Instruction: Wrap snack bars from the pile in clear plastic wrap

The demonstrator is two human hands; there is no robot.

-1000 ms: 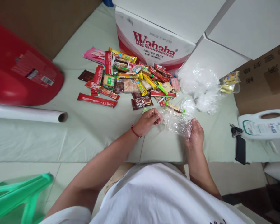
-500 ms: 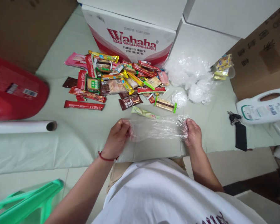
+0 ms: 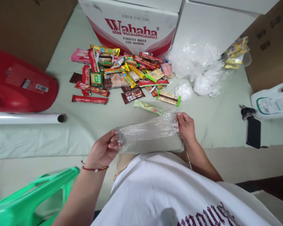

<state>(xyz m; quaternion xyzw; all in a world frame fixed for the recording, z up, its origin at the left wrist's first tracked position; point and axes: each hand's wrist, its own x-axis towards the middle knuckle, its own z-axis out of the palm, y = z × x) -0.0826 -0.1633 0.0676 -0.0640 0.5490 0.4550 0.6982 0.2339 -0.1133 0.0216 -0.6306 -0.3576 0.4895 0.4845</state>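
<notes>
A clear, crinkled plastic cover with a gathered edge [image 3: 148, 129] stretches between my two hands above the front of the table. My left hand [image 3: 106, 147] pinches its left end, palm partly turned up. At the other end my right hand [image 3: 186, 125] grips the gathered plastic between thumb and fingers. Just beyond the cover lies a light green wrapped snack bar [image 3: 148, 107]. Behind that are a snack with green ends [image 3: 168, 98], a brown cocoa packet [image 3: 133, 95] and a heap of colourful wrapped snacks [image 3: 118, 70].
Bunched clear plastic [image 3: 195, 62] sits right of the snacks, before white boxes [image 3: 132, 28]. At left are a red jug [image 3: 25, 81] and a white roll [image 3: 25, 118]. Keys with a black fob [image 3: 253, 131] and a white jug [image 3: 273, 100] lie right. A green stool [image 3: 42, 194] stands lower left.
My left hand has moved left and down and turned its palm upward. My right hand has shifted slightly left and up, so the plastic now slants. The camera view has shifted too.
</notes>
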